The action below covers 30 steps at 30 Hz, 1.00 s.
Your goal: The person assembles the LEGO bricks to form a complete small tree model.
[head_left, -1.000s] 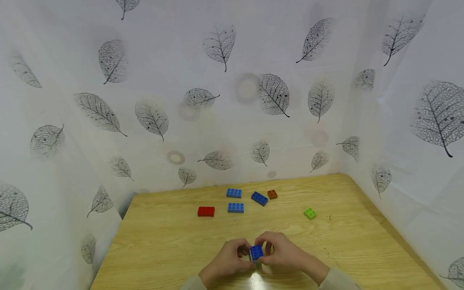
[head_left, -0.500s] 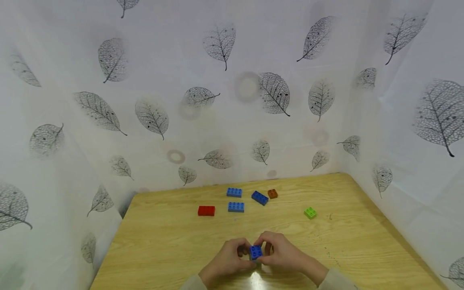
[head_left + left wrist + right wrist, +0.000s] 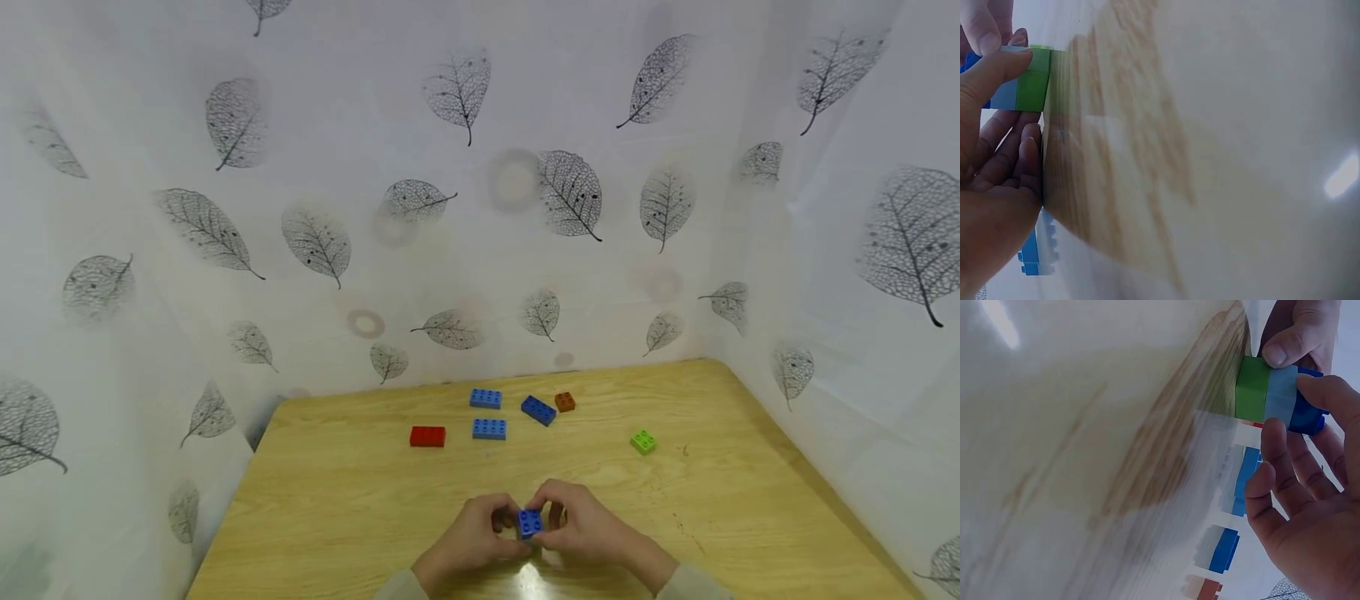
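Observation:
Close to the near side of the table, both hands hold a short stack of square toy bricks. At the top is a dark blue brick point(image 3: 530, 522), studs facing up in the head view. Under it come a light blue brick point(image 3: 1280, 394) and a green brick point(image 3: 1252, 390), the green one right at the tabletop. My left hand point(image 3: 480, 533) grips the lower part of the stack, its thumb across the light blue and green bricks in the left wrist view. From the right, my right hand point(image 3: 585, 521) pinches the dark blue brick between thumb and forefinger, other fingers loosely curled.
Farther back on the wooden table point(image 3: 337, 500) lie a red brick point(image 3: 427, 437), two light blue bricks, one being the front one point(image 3: 489, 429), a long dark blue brick point(image 3: 538, 409), and a brown-orange brick point(image 3: 565, 402). A lime green brick point(image 3: 642, 442) lies right. Leaf-patterned curtains point(image 3: 465, 267) surround the table.
The dark blue brick has straightened from a slight tilt and now covers the pale edge that showed beneath it. Both hands stay almost in place.

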Available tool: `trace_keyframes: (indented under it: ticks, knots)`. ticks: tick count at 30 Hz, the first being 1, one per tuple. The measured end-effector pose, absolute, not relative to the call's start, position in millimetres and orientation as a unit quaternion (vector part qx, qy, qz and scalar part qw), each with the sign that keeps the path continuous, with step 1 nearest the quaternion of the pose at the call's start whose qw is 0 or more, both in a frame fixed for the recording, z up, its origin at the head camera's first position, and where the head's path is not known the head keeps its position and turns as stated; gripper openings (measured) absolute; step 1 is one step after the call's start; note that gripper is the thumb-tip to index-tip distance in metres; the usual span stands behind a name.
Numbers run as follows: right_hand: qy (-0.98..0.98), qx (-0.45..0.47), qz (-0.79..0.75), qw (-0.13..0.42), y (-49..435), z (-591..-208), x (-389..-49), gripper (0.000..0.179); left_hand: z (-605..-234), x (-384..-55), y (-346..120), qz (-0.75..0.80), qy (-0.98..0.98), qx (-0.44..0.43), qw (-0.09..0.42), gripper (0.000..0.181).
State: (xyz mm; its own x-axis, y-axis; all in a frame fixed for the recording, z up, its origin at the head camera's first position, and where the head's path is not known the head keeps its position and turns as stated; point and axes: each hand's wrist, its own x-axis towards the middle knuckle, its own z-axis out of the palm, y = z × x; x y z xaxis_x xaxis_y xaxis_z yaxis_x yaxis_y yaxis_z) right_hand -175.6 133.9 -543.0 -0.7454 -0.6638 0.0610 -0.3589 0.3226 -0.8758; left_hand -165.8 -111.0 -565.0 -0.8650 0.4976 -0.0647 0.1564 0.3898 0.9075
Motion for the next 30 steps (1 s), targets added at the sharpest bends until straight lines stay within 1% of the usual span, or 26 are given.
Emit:
trace_keyframes:
  ticks: [8, 15, 19, 25, 30]
  knots:
    - [0.800, -0.314, -0.489, 0.151, 132.4, -542.0, -175.0, 0.027, -565.3, -166.7, -111.3, 0.511, 0.820, 0.197, 0.167, 0.023]
    - [0.796, -0.295, -0.502, 0.167, 133.7, -541.0, -174.1, 0.028, -564.4, -166.4, -110.3, 0.512, 0.819, 0.197, 0.169, 0.023]
    - [0.797, -0.292, -0.503, 0.166, 134.0, -543.0, -175.3, 0.030, -564.4, -167.5, -110.6, 0.506, 0.823, 0.194, 0.171, 0.024]
    - [0.799, -0.295, -0.499, 0.163, 134.5, -546.3, -175.9, 0.029, -563.4, -166.9, -113.8, 0.502, 0.822, 0.200, 0.181, 0.028]
    - [0.798, -0.297, -0.496, 0.170, 134.2, -546.1, -176.0, 0.029, -559.6, -167.9, -125.5, 0.522, 0.816, 0.183, 0.168, 0.031]
